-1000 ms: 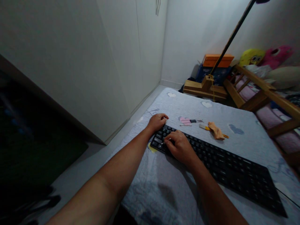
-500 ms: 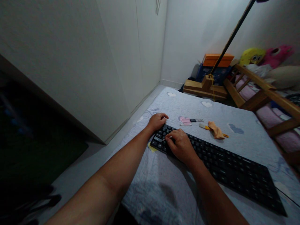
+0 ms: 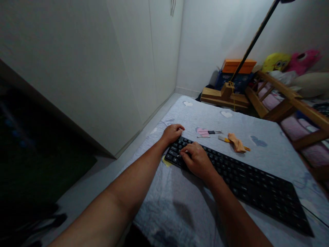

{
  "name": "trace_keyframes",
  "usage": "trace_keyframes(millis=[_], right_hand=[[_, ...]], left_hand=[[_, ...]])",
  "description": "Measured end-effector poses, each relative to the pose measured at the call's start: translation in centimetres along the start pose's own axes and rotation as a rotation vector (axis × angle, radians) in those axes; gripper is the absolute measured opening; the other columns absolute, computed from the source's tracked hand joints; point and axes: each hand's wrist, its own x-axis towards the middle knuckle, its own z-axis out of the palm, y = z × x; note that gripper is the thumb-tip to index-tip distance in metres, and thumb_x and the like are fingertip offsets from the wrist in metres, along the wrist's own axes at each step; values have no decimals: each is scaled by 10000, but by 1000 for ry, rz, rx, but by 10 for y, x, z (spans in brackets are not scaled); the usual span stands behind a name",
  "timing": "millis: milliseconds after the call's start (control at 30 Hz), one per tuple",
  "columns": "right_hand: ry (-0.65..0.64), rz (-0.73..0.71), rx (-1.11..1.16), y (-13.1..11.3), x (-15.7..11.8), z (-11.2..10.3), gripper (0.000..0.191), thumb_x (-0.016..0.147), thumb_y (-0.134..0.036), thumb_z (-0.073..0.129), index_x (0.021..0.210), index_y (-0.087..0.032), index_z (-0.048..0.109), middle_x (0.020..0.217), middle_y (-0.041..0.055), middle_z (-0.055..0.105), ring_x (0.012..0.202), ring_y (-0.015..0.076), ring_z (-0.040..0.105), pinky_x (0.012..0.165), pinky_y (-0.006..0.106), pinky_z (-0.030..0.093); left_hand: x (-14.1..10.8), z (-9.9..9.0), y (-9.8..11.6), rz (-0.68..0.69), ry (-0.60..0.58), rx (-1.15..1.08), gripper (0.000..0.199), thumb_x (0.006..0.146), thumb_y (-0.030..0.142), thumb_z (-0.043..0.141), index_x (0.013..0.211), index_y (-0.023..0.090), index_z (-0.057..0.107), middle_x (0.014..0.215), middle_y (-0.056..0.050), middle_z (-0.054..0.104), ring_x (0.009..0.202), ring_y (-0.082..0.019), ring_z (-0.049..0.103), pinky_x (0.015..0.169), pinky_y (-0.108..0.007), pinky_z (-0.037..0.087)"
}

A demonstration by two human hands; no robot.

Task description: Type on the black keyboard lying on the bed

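A black keyboard (image 3: 246, 175) lies slantwise on the patterned bedspread (image 3: 164, 192). At its far left corner rests my left hand (image 3: 172, 133), its fingers curled round something too small to make out. My right hand (image 3: 197, 157) is over the left part of the keys, thumb and fingers pinched on a thin white-tipped stick (image 3: 179, 155) whose tip is at the keys. Beyond the keyboard lie a dark-handled metal tool (image 3: 211, 132), a thin short stick (image 3: 203, 137), an orange cloth (image 3: 236, 143) and a brush-like item with a yellow handle (image 3: 224, 138).
A pale wardrobe (image 3: 128, 68) stands along the left. Behind the bed are a wooden base (image 3: 221, 96) with a slanting dark pole (image 3: 254, 41) and an orange box (image 3: 239, 66). A wooden rail (image 3: 295, 99) and plush toys (image 3: 276, 62) are at the right. A cable (image 3: 315, 216) leaves the keyboard's right end.
My right hand has shifted very slightly to the left over the keys, with the stick's tip. My left hand has stayed at the keyboard's corner.
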Motion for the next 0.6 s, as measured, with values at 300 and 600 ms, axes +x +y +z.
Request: trace_keyframes(millis=[300,600], right_hand=[[-21,96,-14,2,1,0,201,955,-162,621,804,-196,748,874,82,771,888,257,615,857,399,453],[32,47,-6,4,0,2,201,953,-152,616,806,-206,742,852,69,755,872,244,613,862,388,448]], left_hand=[[-1,0,1,-14,0,12,341,853,237,543,1060,157,802,744,-18,722,731,-183,652,744,-287,506],[-2,-1,4,-11,1,3,330,850,239,548,1047,160,801,753,-18,722,735,-184,653,742,-289,504]])
